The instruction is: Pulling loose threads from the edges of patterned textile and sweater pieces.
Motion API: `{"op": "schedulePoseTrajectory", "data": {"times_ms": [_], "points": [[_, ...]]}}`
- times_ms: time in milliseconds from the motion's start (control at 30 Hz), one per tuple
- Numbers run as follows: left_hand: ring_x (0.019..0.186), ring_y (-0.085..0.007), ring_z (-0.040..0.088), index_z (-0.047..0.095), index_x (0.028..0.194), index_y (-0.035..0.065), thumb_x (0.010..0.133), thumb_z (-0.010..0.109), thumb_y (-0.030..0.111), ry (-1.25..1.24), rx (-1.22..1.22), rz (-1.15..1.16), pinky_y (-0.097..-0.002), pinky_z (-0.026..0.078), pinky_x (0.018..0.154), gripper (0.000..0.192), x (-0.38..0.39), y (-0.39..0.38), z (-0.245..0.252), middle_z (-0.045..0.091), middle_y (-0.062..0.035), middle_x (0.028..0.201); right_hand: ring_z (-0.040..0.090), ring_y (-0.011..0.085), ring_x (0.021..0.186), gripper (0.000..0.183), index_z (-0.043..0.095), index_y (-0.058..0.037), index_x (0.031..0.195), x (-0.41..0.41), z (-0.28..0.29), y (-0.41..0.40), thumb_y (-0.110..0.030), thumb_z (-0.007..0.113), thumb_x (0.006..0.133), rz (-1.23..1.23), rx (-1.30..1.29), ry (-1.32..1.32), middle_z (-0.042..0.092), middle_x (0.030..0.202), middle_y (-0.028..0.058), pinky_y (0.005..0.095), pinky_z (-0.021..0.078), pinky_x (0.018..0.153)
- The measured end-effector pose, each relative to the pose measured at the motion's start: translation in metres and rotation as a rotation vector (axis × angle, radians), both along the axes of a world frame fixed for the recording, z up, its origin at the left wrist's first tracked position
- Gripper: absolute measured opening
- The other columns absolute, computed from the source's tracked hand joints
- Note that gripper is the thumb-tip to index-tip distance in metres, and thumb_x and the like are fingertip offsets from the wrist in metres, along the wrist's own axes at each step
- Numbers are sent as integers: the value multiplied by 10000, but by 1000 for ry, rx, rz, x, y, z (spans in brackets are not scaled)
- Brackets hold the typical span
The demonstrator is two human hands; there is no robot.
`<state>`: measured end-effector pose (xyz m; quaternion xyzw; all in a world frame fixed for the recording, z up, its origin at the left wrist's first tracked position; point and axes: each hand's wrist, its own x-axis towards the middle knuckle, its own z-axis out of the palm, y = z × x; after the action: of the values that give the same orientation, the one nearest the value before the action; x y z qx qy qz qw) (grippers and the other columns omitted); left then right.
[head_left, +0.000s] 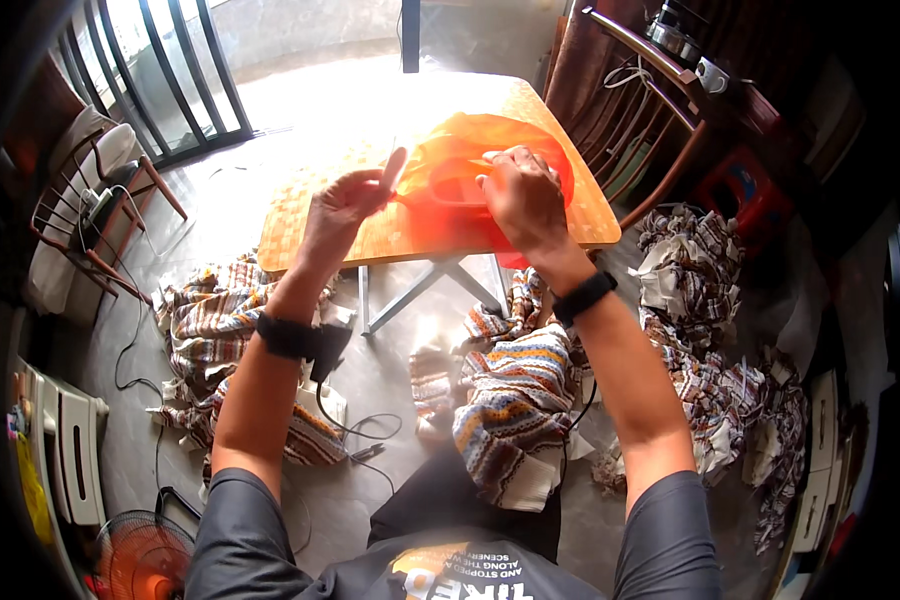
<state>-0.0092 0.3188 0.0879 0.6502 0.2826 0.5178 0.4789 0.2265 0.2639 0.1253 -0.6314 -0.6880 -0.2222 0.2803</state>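
A thin orange-red plastic bag [457, 176] lies spread over the wooden folding table [307, 240]. My left hand [356, 196] is raised at the bag's left edge, thumb pointing up and fingers curled; whether it pinches the bag is not plain. Over the right part of the bag is my right hand [523, 187], somewhat blurred, its fingers bent and its grip hidden. Both wrists wear black bands. A striped knit garment [510, 397] lies by my lap, below the table's near edge.
Striped knitwear [217, 322] is heaped on the floor at left, with another heap [690, 277] at right. Black cables [360, 435] trail across the floor. An orange fan [146, 559] stands at lower left. Wooden chairs [94, 217] flank the table, and a red stool [746, 199] stands at right.
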Motion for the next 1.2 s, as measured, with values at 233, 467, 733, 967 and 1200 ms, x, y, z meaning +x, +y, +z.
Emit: {"op": "schedulePoseTrajectory", "data": {"times_ms": [233, 467, 733, 967, 1200], "points": [[796, -94, 616, 605, 1014, 77, 868, 617, 181, -89, -333, -305, -214, 474, 638, 180, 25, -94, -11, 652, -20, 879, 607, 102, 723, 233, 613, 2, 943, -34, -15, -70, -197, 662, 832, 710, -300, 1183, 650, 793, 58, 245, 489, 624], [588, -60, 540, 549, 1061, 12, 968, 436, 249, 5, -375, -476, -188, 441, 538, 278, 46, -167, -13, 584, -19, 713, 481, 39, 617, 113, 596, -15, 773, -32, -20, -131, -96, 626, 846, 639, -236, 1461, 548, 670, -17, 197, 393, 523], [519, -69, 519, 555, 876, 5, 978, 407, 248, 117, -299, -394, -202, 411, 476, 302, 59, -221, -20, 569, -24, 635, 476, 26, 617, 118, 556, -47, 756, -41, -30, -191, -68, 625, 849, 566, -110, 1613, 541, 662, -28, 185, 372, 536], [483, -76, 520, 552, 866, 0, 981, 382, 210, 175, -93, -327, -203, 412, 450, 294, 68, -250, -16, 579, -43, 607, 451, 34, 439, 219, 444, -75, 753, -49, -37, -218, -154, 601, 884, 580, -84, 1612, 456, 575, -18, 192, 330, 354], [474, -68, 521, 569, 1003, -23, 983, 360, 218, 179, -109, -331, -182, 393, 429, 319, 72, -265, -16, 545, -9, 582, 422, -8, 670, 102, 529, -64, 814, -52, -49, -233, -80, 614, 869, 463, -15, 1548, 498, 736, -69, 142, 358, 588]]}}
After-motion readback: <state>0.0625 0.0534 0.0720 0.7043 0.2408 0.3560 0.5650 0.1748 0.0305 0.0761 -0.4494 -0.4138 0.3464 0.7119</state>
